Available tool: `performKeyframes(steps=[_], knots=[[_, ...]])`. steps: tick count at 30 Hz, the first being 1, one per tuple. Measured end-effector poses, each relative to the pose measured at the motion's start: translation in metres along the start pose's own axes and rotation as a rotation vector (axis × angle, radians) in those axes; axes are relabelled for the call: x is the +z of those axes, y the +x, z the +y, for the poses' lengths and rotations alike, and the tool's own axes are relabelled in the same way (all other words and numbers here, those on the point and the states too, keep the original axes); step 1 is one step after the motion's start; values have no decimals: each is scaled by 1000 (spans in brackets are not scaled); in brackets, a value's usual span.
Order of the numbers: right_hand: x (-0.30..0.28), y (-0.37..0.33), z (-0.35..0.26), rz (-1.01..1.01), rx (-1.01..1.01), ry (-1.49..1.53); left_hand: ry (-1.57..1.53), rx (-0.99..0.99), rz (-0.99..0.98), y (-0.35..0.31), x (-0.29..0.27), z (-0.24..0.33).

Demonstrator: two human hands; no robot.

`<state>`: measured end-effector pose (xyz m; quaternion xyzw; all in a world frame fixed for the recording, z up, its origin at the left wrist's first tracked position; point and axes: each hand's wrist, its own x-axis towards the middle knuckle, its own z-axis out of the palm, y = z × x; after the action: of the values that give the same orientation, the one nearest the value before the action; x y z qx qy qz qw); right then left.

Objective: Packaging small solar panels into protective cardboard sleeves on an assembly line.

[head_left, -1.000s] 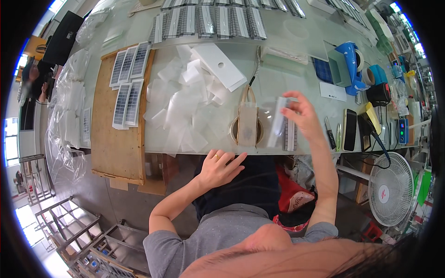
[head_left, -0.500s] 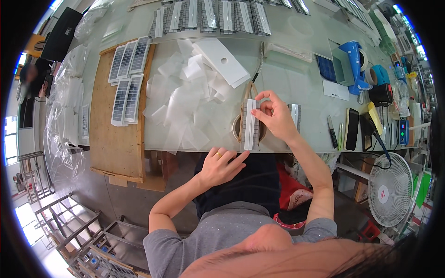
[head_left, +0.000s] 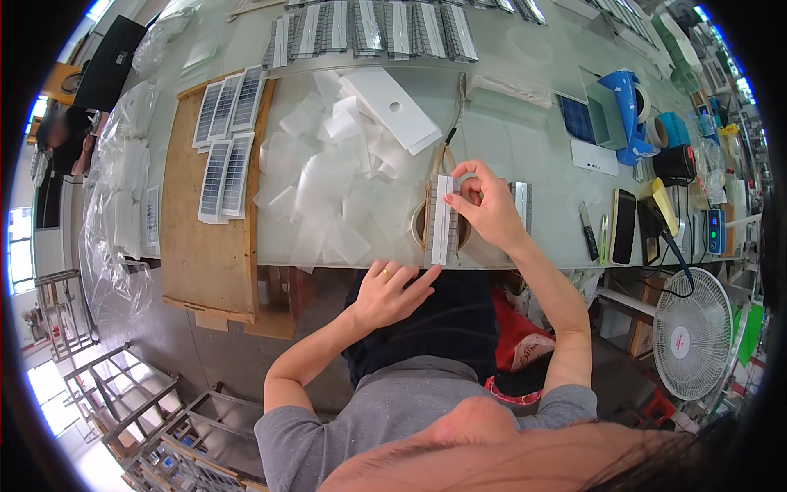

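Close to the table's front edge, a narrow grey gridded panel [head_left: 432, 221] lies lengthwise away from me, with a white band down its middle. It rests over a round ring-like holder [head_left: 418, 225], mostly hidden beneath it. My right hand [head_left: 489, 205] is closed at the panel's far half, its thumb tip pressing on the white band and its index finger curved over the far end. My left hand [head_left: 393, 293] reaches to the near end with fingers stretched, a fingertip touching the edge there. A second gridded strip [head_left: 522, 205] lies behind my right hand.
Left of the panel is a heap of translucent film pieces [head_left: 320, 180] and a white block [head_left: 393, 107]. A wooden board [head_left: 184, 246] carries several small solar panels [head_left: 215, 176]. Gridded strips [head_left: 369, 29] line the back. A knife [head_left: 588, 234] and phone [head_left: 623, 225] lie right.
Both hands and the panel stay in nearly the same place. At the far left, another person has come further into view.
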<state>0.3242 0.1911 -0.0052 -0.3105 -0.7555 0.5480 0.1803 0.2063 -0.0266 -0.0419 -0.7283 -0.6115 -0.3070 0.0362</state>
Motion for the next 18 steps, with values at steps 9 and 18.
performKeyframes(steps=[9,18], knots=[[0,-1,4,19,-97,-97,71,79,-13,2,-4,-4],[0,-5,1,62,-167,-206,80,119,-42,2,-6,-8]])
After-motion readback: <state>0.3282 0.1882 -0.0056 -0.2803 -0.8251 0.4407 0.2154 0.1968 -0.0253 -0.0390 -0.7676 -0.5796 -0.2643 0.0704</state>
